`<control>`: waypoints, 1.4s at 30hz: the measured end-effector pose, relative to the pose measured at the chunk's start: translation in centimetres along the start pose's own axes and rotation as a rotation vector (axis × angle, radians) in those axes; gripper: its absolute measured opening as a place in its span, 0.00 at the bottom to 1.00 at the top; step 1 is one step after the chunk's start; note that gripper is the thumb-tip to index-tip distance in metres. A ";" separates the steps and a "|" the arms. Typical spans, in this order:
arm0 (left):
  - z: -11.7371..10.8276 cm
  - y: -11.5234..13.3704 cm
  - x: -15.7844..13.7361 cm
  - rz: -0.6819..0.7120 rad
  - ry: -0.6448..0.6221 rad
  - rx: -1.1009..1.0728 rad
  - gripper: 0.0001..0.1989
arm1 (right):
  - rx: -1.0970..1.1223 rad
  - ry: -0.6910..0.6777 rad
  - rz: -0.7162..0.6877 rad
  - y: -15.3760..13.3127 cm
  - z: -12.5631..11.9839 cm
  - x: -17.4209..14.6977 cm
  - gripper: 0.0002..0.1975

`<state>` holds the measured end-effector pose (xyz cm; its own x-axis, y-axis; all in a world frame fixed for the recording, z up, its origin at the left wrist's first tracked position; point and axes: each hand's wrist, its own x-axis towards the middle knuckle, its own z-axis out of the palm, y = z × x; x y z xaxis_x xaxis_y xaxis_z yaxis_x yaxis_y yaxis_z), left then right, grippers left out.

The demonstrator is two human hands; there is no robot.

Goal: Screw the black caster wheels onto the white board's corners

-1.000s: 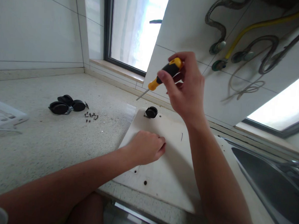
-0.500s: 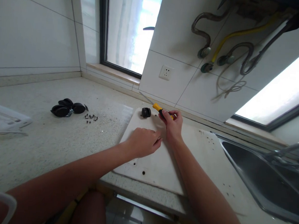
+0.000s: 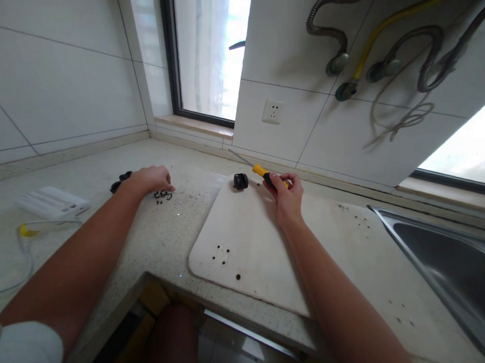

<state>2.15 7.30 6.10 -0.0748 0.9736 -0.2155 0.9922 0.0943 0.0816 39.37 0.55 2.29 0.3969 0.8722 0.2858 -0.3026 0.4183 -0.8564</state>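
My right hand (image 3: pixel 287 194) is closed around the yellow-and-black handle of a screwdriver (image 3: pixel 261 171), whose blade points up and left. Below the blade, a black caster wheel (image 3: pixel 240 181) stands at the far left corner of a white board (image 3: pixel 259 242) with holes in it. Over on the left, my left hand (image 3: pixel 155 179) hovers at a small pile of dark screws (image 3: pixel 163 195), fingertips pinched together and touching or just above them. Whether a screw is between those fingers I cannot make out. More black caster wheels (image 3: pixel 120 180) lie partly hidden behind that hand.
A white power bank (image 3: pixel 54 203) with a cable lies on the speckled counter (image 3: pixel 158 242) at left. At right is a metal sink (image 3: pixel 437 262). A wall socket (image 3: pixel 272 112) and hose pipes (image 3: pixel 329 31) are on the tiled wall behind.
My left hand has moved left from above the white board to the screw pile. My right hand still holds the screwdriver in much the same place. The view has shifted somewhat.
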 end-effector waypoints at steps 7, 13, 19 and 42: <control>2.1 0.2 0.7 0.061 -0.102 0.000 0.14 | 0.008 0.003 0.008 -0.1 0.0 0.0 0.31; 2.5 0.6 1.0 0.129 -0.059 0.012 0.09 | 0.015 0.006 0.013 -0.2 0.1 0.0 0.31; 3.8 1.5 1.8 0.190 0.042 0.009 0.09 | 0.052 0.023 0.020 -0.2 0.0 0.2 0.34; 0.8 6.0 -2.0 0.556 0.194 -1.099 0.18 | -0.018 -0.162 0.010 -0.2 -0.4 -0.3 0.31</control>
<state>8.39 5.75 6.20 0.2225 0.9428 0.2483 0.2922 -0.3074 0.9056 39.67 0.05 2.18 0.2486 0.9066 0.3411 -0.2902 0.4057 -0.8667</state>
